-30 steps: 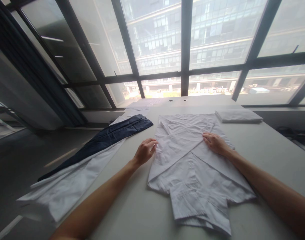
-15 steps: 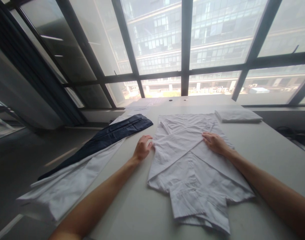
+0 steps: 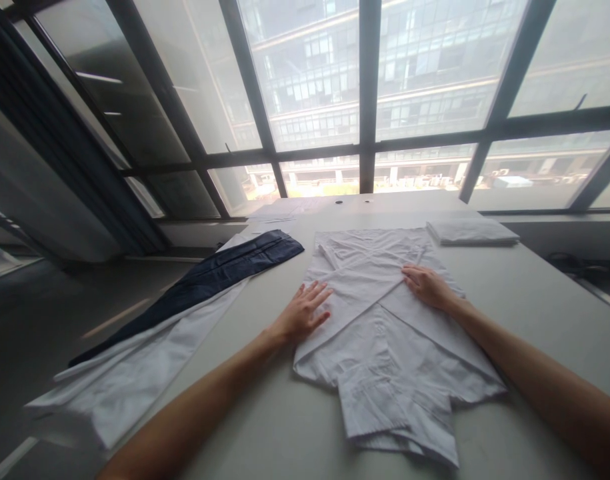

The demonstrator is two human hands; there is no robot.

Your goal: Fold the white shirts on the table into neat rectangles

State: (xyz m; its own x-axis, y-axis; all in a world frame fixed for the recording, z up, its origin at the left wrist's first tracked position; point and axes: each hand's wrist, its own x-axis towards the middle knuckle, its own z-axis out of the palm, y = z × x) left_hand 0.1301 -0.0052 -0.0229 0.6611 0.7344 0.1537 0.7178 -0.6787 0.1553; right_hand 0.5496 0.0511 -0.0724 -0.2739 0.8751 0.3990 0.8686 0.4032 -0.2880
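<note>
A white shirt [image 3: 385, 347] lies spread on the table in front of me, with long white strips of its cloth crossed over each other and creases on top. My left hand [image 3: 305, 312] rests at the shirt's left side, palm down with its fingers spread. On the right side, my right hand [image 3: 427, 285] lies on the cloth with its fingers stretched toward the left, near the end of a crossed strip. The undersides of its fingers are hidden.
Dark blue trousers [image 3: 225, 270] lie over white garments [image 3: 149, 363] along the table's left edge, part of which hangs over. A folded white cloth [image 3: 472, 232] sits at the far right of the white table [image 3: 515, 307]. Large windows stand behind.
My left hand has moved right and slightly nearer to me, from beside the shirt's left edge onto it, and its fingers have spread. The right hand stays in place.
</note>
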